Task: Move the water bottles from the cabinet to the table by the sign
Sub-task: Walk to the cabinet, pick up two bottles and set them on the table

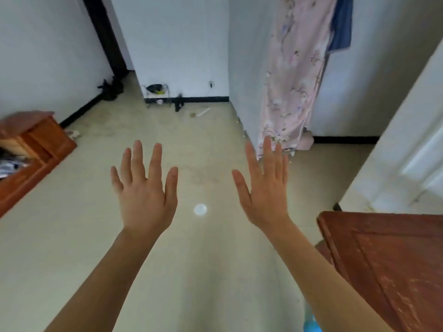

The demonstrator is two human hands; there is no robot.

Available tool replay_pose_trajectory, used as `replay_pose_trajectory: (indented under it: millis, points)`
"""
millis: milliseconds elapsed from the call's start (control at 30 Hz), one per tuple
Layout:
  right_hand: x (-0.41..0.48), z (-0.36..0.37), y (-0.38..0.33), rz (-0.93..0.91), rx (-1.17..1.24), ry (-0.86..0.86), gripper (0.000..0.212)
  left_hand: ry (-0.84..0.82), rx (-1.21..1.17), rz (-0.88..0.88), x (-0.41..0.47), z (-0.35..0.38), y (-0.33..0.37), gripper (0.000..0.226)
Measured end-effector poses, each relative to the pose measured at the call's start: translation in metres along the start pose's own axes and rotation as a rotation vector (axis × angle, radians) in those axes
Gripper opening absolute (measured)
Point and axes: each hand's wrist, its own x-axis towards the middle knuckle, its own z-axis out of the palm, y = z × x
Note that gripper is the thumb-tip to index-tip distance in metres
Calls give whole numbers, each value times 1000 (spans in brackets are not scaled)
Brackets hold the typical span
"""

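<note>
My left hand (145,188) and my right hand (265,185) are held out in front of me over the floor, backs up, fingers straight and spread, holding nothing. No water bottle shows plainly; a small blue blurred shape (311,324) sits at the bottom edge under my right forearm, and I cannot tell what it is. A reddish-brown wooden surface (393,264) fills the lower right. A wooden cabinet (40,149) with an open side stands at the left edge. No sign is in view.
Pale tiled floor (203,144) stretches ahead to a white wall with a black skirting. A pink floral cloth (294,75) hangs at a wall corner on the right. Small clutter and a wire rack (157,92) lie at the far wall. A white door (412,149) stands at right.
</note>
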Motion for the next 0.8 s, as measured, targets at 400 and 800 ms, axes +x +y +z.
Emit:
replay_pose_trajectory:
  millis: [400,800]
  points:
    - [65,218,-394,-408,284,-165,63,91,307,-399,-12,-143,-380,66]
    - [167,472,-562,-594,446,-290,64,89,499,-615,98,-92,-610,67]
